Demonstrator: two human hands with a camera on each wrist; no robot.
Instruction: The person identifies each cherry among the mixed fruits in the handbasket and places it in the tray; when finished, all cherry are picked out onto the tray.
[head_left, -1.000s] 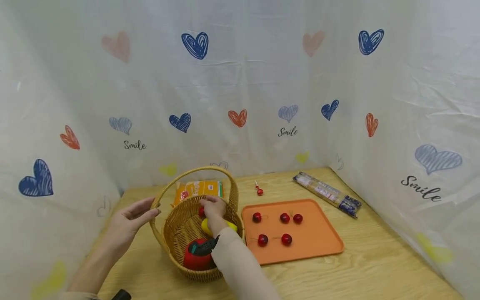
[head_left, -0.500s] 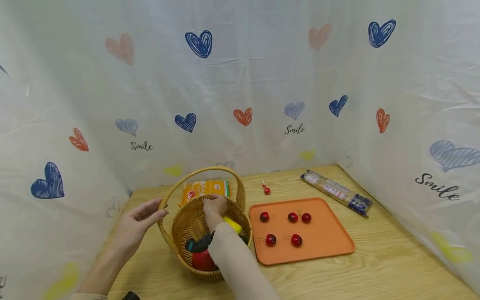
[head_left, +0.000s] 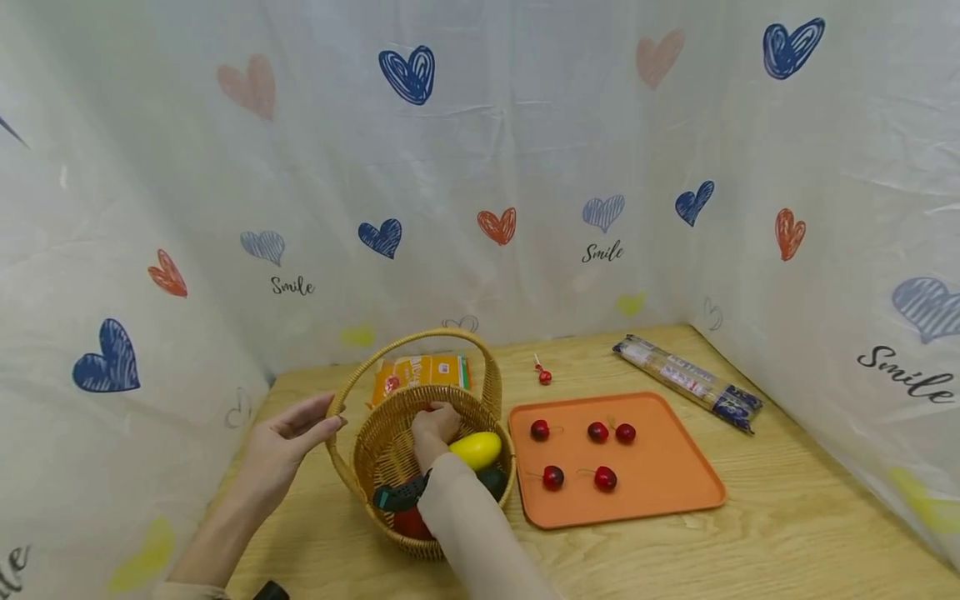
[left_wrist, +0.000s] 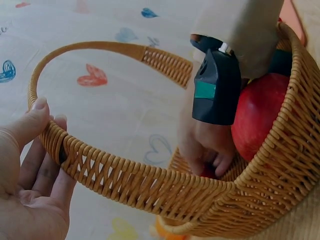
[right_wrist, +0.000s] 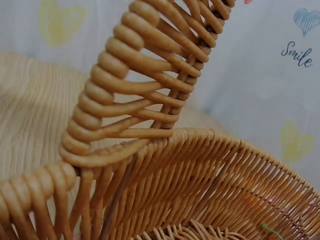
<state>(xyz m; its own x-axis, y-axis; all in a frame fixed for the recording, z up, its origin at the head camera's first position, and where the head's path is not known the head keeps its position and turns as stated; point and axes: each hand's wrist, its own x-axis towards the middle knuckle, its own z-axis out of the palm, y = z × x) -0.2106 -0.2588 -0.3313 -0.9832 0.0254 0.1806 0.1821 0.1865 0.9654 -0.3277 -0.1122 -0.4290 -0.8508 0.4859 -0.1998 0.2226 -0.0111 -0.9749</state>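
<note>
My left hand (head_left: 281, 446) holds the handle (left_wrist: 125, 180) of a wicker basket (head_left: 375, 508) between thumb and fingers. Inside the basket, my right hand (head_left: 435, 427) reaches low, its fingers curled down on a small red fruit (left_wrist: 207, 171), mostly hidden by them. Beside that wrist lies a large red fruit (left_wrist: 262, 115), partly covered by the wrist camera in the head view. A yellow fruit (head_left: 477, 451) and a dark green one (head_left: 492, 482) rest at the basket's right side. The right wrist view shows the basket wall and a thin green stem (right_wrist: 272, 231), but not the hand.
Right of the basket is an orange tray (head_left: 660, 467) bearing several cherries (head_left: 605, 478). A lollipop (head_left: 545, 377) lies behind it. Long packaged noodles (head_left: 686, 379) lie at the back right; an orange packet (head_left: 427, 371) lies behind the basket. Printed curtains surround the table.
The head view has shifted, so the table things appear further right. My right hand has worked deeper and left in the basket, uncovering the yellow fruit. My left hand keeps the handle.
</note>
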